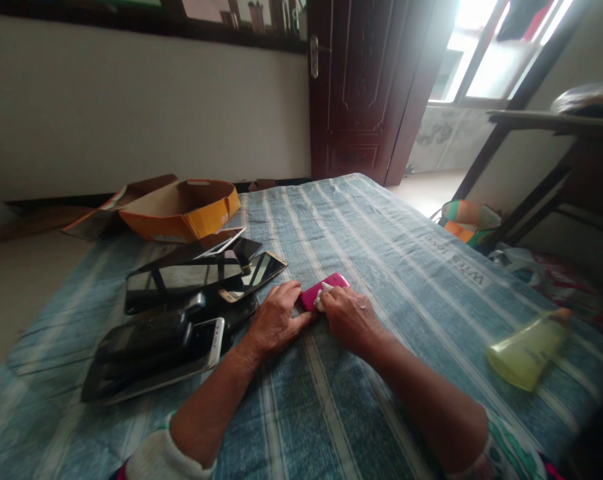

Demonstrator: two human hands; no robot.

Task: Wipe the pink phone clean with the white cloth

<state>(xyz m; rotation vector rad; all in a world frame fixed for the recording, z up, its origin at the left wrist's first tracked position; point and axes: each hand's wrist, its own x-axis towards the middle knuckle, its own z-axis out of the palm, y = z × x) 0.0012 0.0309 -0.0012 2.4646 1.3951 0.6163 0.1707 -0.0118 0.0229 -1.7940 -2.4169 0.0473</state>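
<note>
The right hand has its fingers closed on a small white wad, touching one pink phone, which lies on the striped cloth between both hands. The left hand has thumb and fingers apart at the phone's edge; whether they grip, I cannot tell. The wad is partly hidden. At left are one orange box and several overlapping devices, difficult to count.
</note>
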